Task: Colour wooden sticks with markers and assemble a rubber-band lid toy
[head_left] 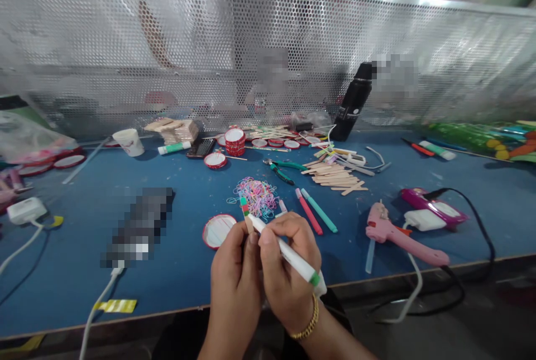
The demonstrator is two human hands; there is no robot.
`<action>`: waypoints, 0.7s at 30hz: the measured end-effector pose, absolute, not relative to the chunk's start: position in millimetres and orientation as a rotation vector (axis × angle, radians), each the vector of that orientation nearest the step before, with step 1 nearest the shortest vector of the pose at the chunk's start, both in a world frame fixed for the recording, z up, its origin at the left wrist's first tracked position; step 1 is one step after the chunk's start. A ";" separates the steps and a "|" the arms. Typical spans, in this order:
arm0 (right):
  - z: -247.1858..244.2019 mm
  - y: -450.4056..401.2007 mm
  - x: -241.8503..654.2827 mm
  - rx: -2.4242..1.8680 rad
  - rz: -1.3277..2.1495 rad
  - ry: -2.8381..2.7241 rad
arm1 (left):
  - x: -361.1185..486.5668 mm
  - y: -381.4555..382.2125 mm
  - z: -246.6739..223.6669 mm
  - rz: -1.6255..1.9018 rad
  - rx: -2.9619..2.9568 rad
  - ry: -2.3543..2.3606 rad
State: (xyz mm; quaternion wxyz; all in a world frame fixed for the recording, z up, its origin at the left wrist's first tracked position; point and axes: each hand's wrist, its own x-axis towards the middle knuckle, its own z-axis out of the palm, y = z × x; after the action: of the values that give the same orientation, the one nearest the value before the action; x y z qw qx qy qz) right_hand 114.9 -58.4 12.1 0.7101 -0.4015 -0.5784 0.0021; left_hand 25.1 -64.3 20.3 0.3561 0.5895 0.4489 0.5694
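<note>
My left hand point(237, 276) pinches a wooden craft stick point(245, 210) upright; its upper end carries bands of green and red. Closed around a white marker with a green end point(293, 254) is my right hand point(288, 276), a gold bracelet at its wrist. The marker's tip meets the stick just below the coloured bands, where a darker green patch shows. Behind the stick lies a heap of pastel rubber bands point(262, 195). A round red-rimmed lid point(218, 230) sits left of my hands. Red point(309, 212) and turquoise point(320, 212) markers lie to the right.
Plain craft sticks point(335, 176) and pliers point(280, 170) lie further back. A pink glue gun point(402, 237) rests at right, its cord over the table edge. A charging phone point(142, 226) is at left. A black bottle point(354, 103) leans against the perforated metal screen point(188, 30).
</note>
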 end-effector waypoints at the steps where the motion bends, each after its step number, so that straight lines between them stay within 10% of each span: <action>1: 11.7 -58.5 115.0 -0.903 0.001 -1.269 | 25.1 -64.1 20.1 1.469 1.522 1.165; 21: 12.5 -59.3 115.7 -0.868 0.034 -1.329 | 26.5 -65.3 21.9 1.486 1.490 1.166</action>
State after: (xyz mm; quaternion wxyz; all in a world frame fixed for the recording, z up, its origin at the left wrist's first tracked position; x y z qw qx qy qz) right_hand 115.7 -59.3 12.5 0.7011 -0.3898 -0.5968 0.0154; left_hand 26.5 -65.3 21.9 0.3599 0.5778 0.4521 0.5764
